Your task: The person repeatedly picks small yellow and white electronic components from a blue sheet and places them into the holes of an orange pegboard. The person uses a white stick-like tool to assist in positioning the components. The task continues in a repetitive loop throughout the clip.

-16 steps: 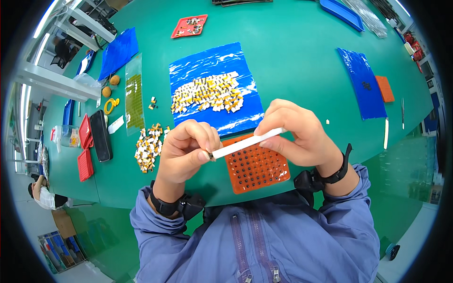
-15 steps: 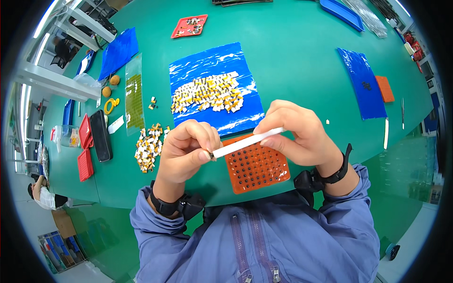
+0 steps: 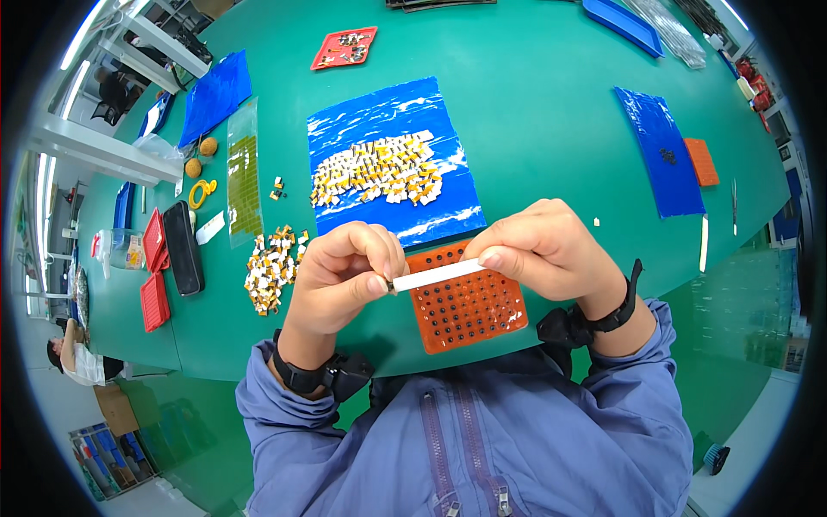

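Between finger and thumb of my right hand (image 3: 547, 254) is a narrow white strip (image 3: 439, 274), its right part hidden by the fingers. My left hand (image 3: 336, 280) pinches a tiny dark piece (image 3: 391, 286) at the strip's left end; its exact kind is too small to make out. Both hands are closed, above an orange tray (image 3: 474, 341) with rows of small dark round pieces. Beyond them, many small white-and-yellow pieces (image 3: 379, 168) lie on a blue sheet (image 3: 370, 105). Left of my left hand is a loose heap of similar pieces (image 3: 271, 269).
At left stand a black case (image 3: 183, 250), red trays (image 3: 155, 302), yellow scissors (image 3: 202, 194) and a yellow-green sheet (image 3: 245, 177). A red tray (image 3: 362, 41) with small parts is farther back. At right lie a blue sheet (image 3: 659, 155), an orange block (image 3: 702, 162) and tweezers (image 3: 735, 207).
My right hand has shifted along the strip toward my left hand and turned slightly, so less of the strip shows and it lies flatter. My left hand has barely moved.
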A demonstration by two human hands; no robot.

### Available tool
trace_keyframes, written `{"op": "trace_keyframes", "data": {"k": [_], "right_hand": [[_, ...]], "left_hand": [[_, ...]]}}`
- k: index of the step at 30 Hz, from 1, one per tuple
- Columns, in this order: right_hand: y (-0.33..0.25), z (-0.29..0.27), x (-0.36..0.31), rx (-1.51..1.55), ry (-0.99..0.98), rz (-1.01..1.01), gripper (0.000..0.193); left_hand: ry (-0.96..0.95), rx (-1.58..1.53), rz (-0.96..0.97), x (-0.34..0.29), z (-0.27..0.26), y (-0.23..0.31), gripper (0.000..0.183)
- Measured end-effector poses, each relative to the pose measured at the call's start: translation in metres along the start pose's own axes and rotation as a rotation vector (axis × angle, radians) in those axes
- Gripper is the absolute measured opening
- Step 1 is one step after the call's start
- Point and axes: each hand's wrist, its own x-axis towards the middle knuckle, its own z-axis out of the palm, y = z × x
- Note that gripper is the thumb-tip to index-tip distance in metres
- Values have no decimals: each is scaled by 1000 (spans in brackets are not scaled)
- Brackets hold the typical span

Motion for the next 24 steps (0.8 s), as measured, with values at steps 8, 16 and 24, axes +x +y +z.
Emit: {"op": "trace_keyframes", "data": {"k": [8, 16, 24], "right_hand": [[-8, -5, 0, 78, -92, 146, 13], [-7, 0, 2, -8, -9, 41, 13], [-11, 0, 1, -84, 140, 61, 13]], "left_hand": [[1, 23, -1, 0, 0, 0, 10], [50, 112, 63, 1, 5, 1, 9], [256, 208, 204, 5, -1, -6, 5]]}}
